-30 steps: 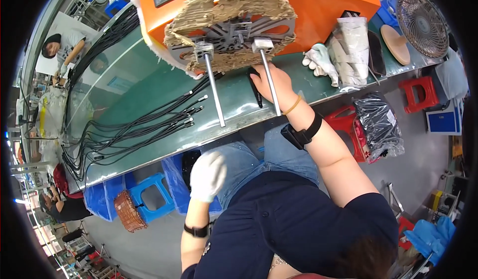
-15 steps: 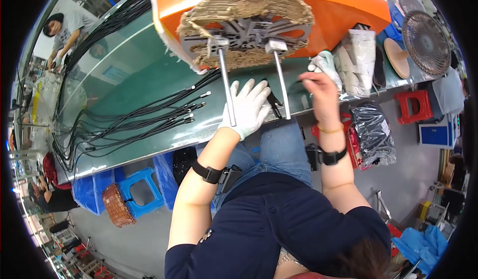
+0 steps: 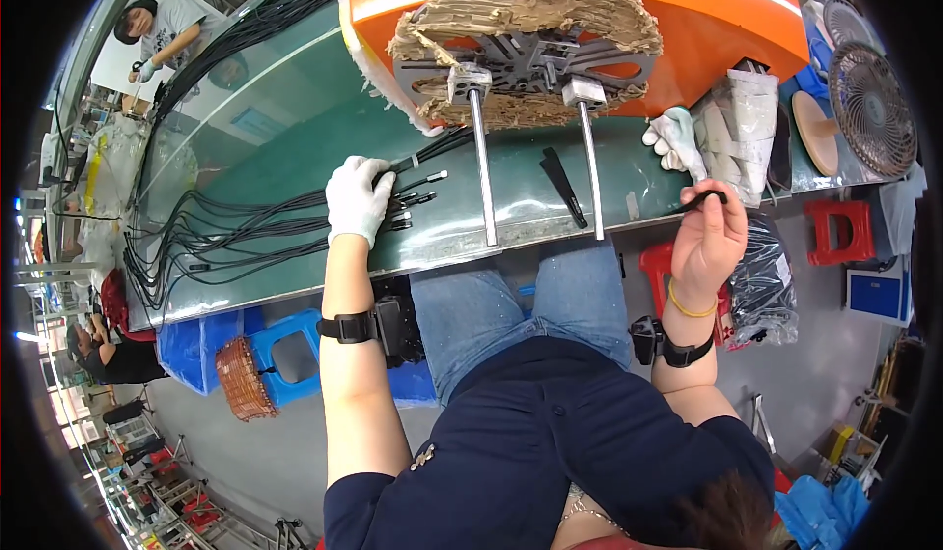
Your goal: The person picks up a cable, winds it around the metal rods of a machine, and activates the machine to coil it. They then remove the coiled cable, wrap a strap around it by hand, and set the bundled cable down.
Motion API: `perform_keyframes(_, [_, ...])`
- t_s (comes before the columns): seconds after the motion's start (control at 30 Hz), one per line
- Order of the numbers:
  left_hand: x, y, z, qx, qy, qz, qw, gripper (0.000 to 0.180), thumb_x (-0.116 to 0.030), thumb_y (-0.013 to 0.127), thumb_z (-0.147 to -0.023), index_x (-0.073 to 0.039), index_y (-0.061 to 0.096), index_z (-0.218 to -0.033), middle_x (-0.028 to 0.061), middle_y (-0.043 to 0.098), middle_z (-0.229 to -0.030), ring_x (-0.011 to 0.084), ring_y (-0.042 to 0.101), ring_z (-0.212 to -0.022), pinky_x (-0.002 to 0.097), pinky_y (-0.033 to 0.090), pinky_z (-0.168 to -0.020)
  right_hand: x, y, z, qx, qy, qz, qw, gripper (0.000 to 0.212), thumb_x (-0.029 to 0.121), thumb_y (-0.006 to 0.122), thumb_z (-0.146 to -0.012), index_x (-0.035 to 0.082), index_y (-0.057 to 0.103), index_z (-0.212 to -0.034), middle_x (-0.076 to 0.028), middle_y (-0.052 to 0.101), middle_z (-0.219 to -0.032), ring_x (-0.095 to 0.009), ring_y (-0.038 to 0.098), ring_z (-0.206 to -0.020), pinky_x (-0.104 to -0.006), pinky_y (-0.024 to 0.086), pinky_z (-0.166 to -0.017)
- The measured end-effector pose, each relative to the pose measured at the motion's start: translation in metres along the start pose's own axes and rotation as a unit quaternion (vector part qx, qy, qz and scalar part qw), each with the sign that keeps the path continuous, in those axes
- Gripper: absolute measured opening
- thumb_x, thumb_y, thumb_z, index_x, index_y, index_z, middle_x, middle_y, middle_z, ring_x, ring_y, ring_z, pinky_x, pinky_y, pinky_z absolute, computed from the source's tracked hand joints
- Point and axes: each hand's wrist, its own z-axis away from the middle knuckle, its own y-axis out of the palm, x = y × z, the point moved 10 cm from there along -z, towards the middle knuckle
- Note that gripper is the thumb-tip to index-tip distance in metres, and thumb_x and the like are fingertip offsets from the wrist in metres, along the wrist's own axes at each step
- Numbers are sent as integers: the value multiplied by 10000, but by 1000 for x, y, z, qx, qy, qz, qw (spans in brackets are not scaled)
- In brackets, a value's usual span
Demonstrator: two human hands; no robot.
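- Head view: the left hand (image 3: 358, 199), in a white knit glove, lies at about 10 o'clock from the picture's middle, its fingers curled over the ends of a bundle of black cables (image 3: 236, 231); the grip is narrow, closed on those cable ends.
- The cables are thin, smooth and glossy, fanning out to 9 o'clock over the green table (image 3: 295, 118), whose top is slick and reflective with a pale metal edge.
- The right hand (image 3: 709, 238), bare, sits at 3 o'clock just off the table's edge, thumb and forefinger pinched on a small black piece (image 3: 705, 196), thin and slightly curved.
- At 12 o'clock a round fixture (image 3: 526, 44) of grey metal plate is caked with rough, fibrous tan material; two polished steel rods (image 3: 482, 172) run down from it to the table edge.
- Behind it stands a glossy orange housing (image 3: 727, 10).
- A flat black strip (image 3: 563, 185) lies on the table between the rods.
- At 2 o'clock a spare white glove (image 3: 676, 137) rests beside a crinkled clear plastic bag (image 3: 745, 128) of pale contents.
- At 8 o'clock a woven brown basket (image 3: 242, 378) stands by a blue plastic stool (image 3: 295, 349).
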Motion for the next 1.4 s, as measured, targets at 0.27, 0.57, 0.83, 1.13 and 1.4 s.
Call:
perform_keyframes(0.27, [-36, -74, 25, -138, -92, 312, 936, 84, 25, 578, -770, 11, 637, -826, 24, 593, -709, 80, 492, -589, 223, 411, -540, 15, 70, 11, 93, 129, -58, 986, 264, 18, 547, -841, -33, 521, -1098, -132, 574, -896, -193, 550, -705, -317, 464, -667])
perform_keyframes(0.57, [-203, -127, 34, -53, 201, 368, 906, 193, 46, 664, -606, -11, 642, -790, 69, 542, -587, 173, 510, -506, 254, 387, -473, 6, 140, 22, 200, 288, -104, 931, 208, -15, 601, -785, -40, 548, -984, -132, 574, -785, -156, 564, -596, -224, 454, -513])
perform_keyframes(0.83, [-198, -125, 37, -48, 181, 385, 904, 196, 40, 679, -604, -21, 644, -787, 67, 545, -585, 166, 511, -496, 259, 384, -462, 12, 137, 19, 210, 227, -78, 948, 161, -58, 611, -788, -48, 598, -948, -100, 622, -811, -115, 602, -662, -211, 498, -581])
perform_keyframes(1.13, [-199, -128, 33, -48, 166, 322, 931, 153, 27, 661, -642, -21, 641, -786, 64, 524, -569, 174, 504, -491, 267, 389, -470, 43, 157, 11, 326, -1, 174, 929, 220, -90, 658, -703, -48, 606, -913, -115, 591, -782, -151, 590, -634, -225, 465, -557])
perform_keyframes(1.4, [-203, -109, 19, 70, 170, 365, 913, 114, -102, 648, -727, -62, 644, -835, 59, 547, -623, 213, 556, -579, 306, 428, -515, 36, 185, 12, 430, -53, 194, 880, 209, -54, 677, -683, -32, 633, -886, -64, 597, -783, -128, 573, -629, -237, 452, -568])
